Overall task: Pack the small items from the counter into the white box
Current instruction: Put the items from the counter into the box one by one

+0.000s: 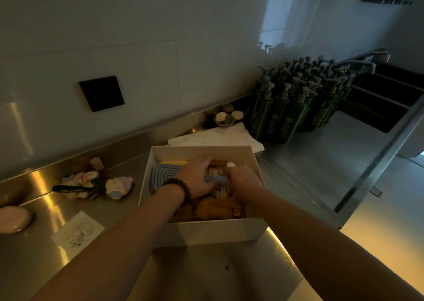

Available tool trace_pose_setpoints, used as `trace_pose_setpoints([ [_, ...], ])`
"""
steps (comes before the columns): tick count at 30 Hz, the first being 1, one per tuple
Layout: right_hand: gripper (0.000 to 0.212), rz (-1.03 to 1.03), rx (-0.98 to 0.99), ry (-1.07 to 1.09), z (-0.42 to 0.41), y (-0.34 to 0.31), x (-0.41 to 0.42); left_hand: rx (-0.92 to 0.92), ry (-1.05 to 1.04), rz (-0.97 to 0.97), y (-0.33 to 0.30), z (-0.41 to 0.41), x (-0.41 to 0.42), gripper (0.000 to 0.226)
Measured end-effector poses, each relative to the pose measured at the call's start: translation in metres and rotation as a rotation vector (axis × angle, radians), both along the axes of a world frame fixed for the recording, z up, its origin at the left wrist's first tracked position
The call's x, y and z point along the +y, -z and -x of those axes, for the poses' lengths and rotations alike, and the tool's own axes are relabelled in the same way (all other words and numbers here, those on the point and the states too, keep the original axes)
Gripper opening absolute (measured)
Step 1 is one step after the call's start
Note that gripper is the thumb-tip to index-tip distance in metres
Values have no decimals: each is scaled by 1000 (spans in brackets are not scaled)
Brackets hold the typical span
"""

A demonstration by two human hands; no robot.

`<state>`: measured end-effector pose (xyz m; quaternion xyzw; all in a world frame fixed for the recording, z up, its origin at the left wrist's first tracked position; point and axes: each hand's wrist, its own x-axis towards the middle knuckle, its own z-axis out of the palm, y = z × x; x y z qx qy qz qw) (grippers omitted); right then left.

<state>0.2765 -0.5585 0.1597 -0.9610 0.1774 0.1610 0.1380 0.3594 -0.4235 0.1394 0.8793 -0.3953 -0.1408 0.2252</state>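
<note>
The white box (218, 232) stands open on the steel counter, partly filled. Both my hands are inside it. My left hand (199, 179), with a bead bracelet on the wrist, lies on a small pale blue item (218, 179) and wrapped snacks. My right hand (243, 178) presses down beside it, fingers hidden. A blue ribbed pad (164, 174) and brown plush pieces (218, 209) lie in the box. Left of the box on the counter lie a pastel plush toy (119, 187), a bundle with a black strap (75, 186) and a small card (78, 230).
A pink oval object (13, 219) sits at the far left. Folded white cloth (218, 135) and a small bowl (223, 118) lie behind the box. Several dark pump bottles (296, 103) stand at the back right, next to a sink (385, 108).
</note>
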Motion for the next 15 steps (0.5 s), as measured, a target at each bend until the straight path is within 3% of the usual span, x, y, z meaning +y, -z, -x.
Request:
trace_pose_setpoints([
  [6,30,15,-36,12,5,9,-3,-2,-44,14,5,0,7,81],
  [12,49,-229,-329,119,20,-1,-4,-76,-83,61,-1,4,14,81],
  [15,50,-229,-466,74,23,-9,8,-142,-158,91,-9,10,28,77],
])
